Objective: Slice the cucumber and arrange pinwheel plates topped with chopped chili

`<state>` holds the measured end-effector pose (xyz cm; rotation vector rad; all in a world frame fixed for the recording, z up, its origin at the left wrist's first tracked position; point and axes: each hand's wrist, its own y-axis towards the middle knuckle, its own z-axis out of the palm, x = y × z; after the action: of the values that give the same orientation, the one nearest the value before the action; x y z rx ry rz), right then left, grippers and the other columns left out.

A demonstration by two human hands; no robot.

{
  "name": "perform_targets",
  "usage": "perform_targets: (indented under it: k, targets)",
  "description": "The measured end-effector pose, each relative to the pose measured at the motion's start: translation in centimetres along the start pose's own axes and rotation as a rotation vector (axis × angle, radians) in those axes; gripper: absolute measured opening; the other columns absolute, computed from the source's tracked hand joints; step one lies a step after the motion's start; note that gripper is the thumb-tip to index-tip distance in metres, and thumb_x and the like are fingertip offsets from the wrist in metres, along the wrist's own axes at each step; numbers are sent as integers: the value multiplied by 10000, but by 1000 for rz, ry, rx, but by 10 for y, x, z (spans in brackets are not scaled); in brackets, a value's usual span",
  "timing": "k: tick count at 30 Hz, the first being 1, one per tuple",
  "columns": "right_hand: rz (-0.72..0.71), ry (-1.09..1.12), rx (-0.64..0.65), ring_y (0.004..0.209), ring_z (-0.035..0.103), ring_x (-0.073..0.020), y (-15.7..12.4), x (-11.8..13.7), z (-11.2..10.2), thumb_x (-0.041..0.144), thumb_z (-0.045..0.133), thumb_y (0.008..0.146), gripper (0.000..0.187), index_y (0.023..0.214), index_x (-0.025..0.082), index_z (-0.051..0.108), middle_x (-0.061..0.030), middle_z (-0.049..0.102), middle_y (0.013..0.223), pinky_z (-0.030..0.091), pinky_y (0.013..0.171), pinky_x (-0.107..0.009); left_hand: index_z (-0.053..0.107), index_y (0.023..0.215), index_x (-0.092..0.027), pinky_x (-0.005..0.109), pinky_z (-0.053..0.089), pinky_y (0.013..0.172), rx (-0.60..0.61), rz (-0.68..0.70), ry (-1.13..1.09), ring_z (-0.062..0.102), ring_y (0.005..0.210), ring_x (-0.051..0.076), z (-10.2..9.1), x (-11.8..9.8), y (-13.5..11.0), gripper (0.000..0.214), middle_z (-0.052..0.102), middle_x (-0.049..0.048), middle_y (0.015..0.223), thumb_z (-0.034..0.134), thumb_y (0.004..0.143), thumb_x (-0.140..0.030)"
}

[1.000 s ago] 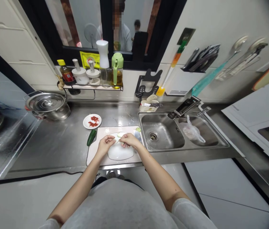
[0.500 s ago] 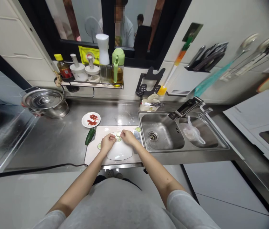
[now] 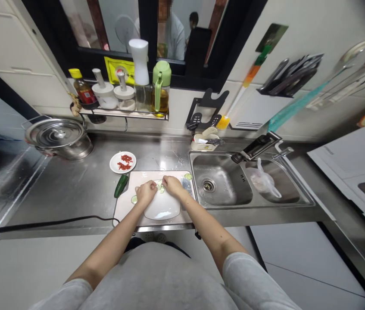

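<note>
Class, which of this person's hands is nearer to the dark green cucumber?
Left. The left hand is right of the cucumber, with a gap between; the right hand is farther right.

One left hand (image 3: pixel 146 192) and one right hand (image 3: pixel 173 186) were over one white serving plate (image 3: pixel 162 209), on one chopping board (image 3: pixel 124 213). From that plate, one cucumber chunk (image 3: pixel 121 186) lay at ten o'clock and one round dish (image 3: pixel 112 165) at eleven; its red bits (image 3: pixel 126 159) were too small to count. One lidded pot (image 3: pixel 74 150) stood farther off at ten. The rack (image 3: pixel 114 113) at eleven carried five containers: one yellow-capped sauce bottle (image 3: pixel 83 89), two white-lidded jars (image 3: pixel 105 95), one white-topped bottle (image 3: pixel 140 60), one green-topped oil pitcher (image 3: pixel 162 74). Cucumber slices (image 3: pixel 162 189) near the hands, partly hidden, could not be counted.
</note>
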<state>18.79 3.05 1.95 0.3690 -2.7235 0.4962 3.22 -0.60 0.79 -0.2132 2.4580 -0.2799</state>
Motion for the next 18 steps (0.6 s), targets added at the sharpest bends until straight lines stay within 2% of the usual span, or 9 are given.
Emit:
perform_targets:
  k: [12, 18]
  targets:
    - [-47, -103, 34, 929, 581, -187, 4, -2, 3, 243, 480, 912, 188, 1026, 183, 618, -91, 663, 1032, 365, 722, -242, 670, 914, -265, 376, 279, 856, 13, 24, 91, 631, 899, 244, 4, -2, 5, 217, 725, 27, 837, 522, 756, -245]
    - [-58, -156, 46, 1016, 552, -212, 4, 1, 5, 247, 482, 922, 195, 1062, 178, 599, -114, 641, 1073, 387, 787, -264, 667, 913, -263, 383, 277, 841, 20, 36, 129, 625, 902, 251, 6, -2, 6, 218, 722, 32, 842, 514, 759, -244]
